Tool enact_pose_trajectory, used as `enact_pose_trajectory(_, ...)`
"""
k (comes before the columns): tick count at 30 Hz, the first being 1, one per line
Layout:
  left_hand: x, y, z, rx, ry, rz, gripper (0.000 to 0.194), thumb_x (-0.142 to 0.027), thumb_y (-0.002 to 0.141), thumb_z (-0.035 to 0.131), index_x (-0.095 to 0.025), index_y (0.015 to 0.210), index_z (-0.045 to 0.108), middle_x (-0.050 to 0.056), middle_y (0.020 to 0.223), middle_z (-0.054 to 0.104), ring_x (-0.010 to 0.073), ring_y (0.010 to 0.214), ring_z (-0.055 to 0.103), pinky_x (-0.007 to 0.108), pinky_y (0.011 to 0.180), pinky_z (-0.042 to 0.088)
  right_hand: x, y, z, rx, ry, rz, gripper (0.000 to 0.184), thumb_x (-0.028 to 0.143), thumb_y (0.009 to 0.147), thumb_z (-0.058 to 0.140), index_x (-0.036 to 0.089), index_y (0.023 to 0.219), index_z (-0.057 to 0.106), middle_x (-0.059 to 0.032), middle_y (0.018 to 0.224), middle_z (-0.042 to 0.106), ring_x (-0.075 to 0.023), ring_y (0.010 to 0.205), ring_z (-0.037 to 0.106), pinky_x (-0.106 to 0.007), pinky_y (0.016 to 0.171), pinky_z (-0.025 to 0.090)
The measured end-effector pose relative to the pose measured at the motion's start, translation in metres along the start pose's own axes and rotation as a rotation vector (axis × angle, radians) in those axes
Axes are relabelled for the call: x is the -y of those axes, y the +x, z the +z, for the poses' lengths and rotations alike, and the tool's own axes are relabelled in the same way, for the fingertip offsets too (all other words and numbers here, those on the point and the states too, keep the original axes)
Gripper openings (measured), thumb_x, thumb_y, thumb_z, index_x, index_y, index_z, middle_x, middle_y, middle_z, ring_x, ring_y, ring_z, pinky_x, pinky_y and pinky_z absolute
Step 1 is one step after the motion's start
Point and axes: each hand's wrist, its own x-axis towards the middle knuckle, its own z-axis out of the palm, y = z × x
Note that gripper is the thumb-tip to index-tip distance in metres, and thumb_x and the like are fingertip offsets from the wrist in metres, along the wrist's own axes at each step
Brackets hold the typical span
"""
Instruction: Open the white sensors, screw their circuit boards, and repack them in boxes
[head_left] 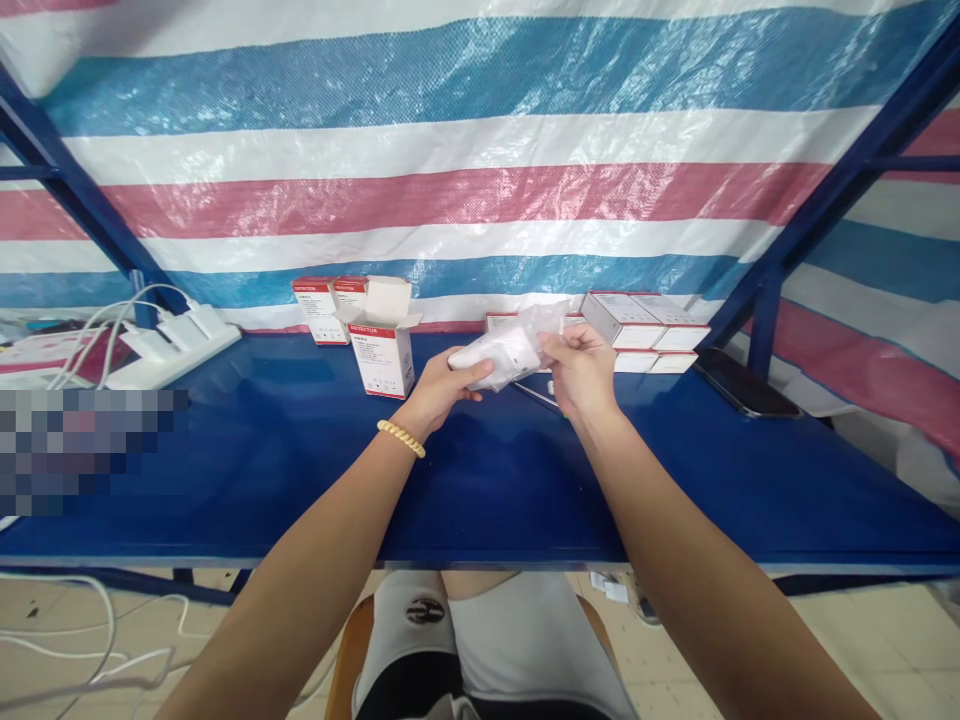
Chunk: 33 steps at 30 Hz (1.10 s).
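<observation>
Above the blue table, a white device in a clear plastic bag point(504, 352) is held between my two hands. My left hand point(444, 385) grips its left end, thumb on top. At the bag's right end, the fingers of my right hand point(581, 365) pinch the loose plastic. Left of my left hand stands a white and red detector box point(381, 358), upright with its top flaps raised. Beneath the bag lies a thin rod-like item point(535, 394), partly hidden by my right hand.
Detector boxes point(315, 312) stand behind the flapped one. Several more boxes point(637, 330) are stacked at the back right, beside a black phone point(742, 384). A white power strip point(176, 350) with plugs and cables lies at left. Striped sheeting point(465, 190) hangs behind the blue table point(495, 500).
</observation>
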Motion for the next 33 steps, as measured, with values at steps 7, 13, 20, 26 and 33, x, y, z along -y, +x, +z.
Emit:
enact_pose_trajectory(7, 0.0, 0.002, -0.003, -0.006, 0.161, 0.002, 0.042, -0.045, 0.066, 0.083, -0.009, 0.085, 0.07, 0.006, 0.06, 0.066, 0.0119, 0.047, 0.057, 0.021, 0.036, 0.028, 0.023, 0.035, -0.036, -0.429, 0.132, -0.014, 0.025, 0.016, 0.078, 0.062, 0.022, 0.07, 0.039, 0.0081, 0.059, 0.055, -0.0056, 0.045, 0.049, -0.02, 0.047, 0.047)
enact_pose_trajectory(13, -0.003, 0.005, -0.006, -0.033, -0.136, 0.122, 0.046, -0.046, 0.067, 0.08, -0.011, 0.093, 0.068, 0.005, 0.072, 0.069, 0.0124, 0.052, 0.061, 0.023, 0.043, 0.043, 0.014, 0.031, -0.038, -0.262, -0.051, 0.139, 0.024, 0.009, 0.07, 0.064, 0.022, 0.076, 0.044, 0.0055, 0.061, 0.06, -0.01, 0.047, 0.056, -0.02, 0.04, 0.047)
enact_pose_trajectory(20, -0.004, 0.002, -0.003, 0.003, -0.221, 0.098, 0.048, -0.038, 0.059, 0.085, -0.013, 0.092, 0.06, 0.004, 0.076, 0.07, 0.0179, 0.062, 0.067, 0.031, 0.06, 0.055, -0.014, -0.004, -0.003, 0.285, -0.111, 0.441, 0.04, 0.036, 0.068, 0.079, 0.021, 0.1, 0.059, -0.006, 0.109, 0.069, -0.0189, 0.099, 0.068, -0.035, 0.079, 0.06)
enact_pose_trajectory(26, 0.0, 0.001, 0.003, -0.014, -0.203, 0.043, 0.05, -0.036, 0.063, 0.084, -0.016, 0.098, 0.055, 0.005, 0.086, 0.07, 0.0184, 0.071, 0.069, 0.035, 0.069, 0.056, -0.02, -0.012, 0.0, 0.283, -0.279, 0.018, 0.043, 0.051, 0.069, 0.075, 0.023, 0.1, 0.066, -0.004, 0.107, 0.071, -0.0183, 0.1, 0.066, -0.028, 0.075, 0.057)
enact_pose_trajectory(33, 0.01, 0.004, 0.001, -0.02, 0.142, 0.155, 0.044, -0.036, 0.07, 0.077, -0.015, 0.106, 0.064, 0.004, 0.092, 0.069, 0.0152, 0.077, 0.063, 0.025, 0.067, 0.049, -0.025, -0.017, 0.004, 0.324, -0.265, 0.086, 0.068, 0.042, 0.063, 0.081, 0.025, 0.123, 0.055, 0.0023, 0.079, 0.067, -0.0137, 0.069, 0.064, -0.022, 0.049, 0.051)
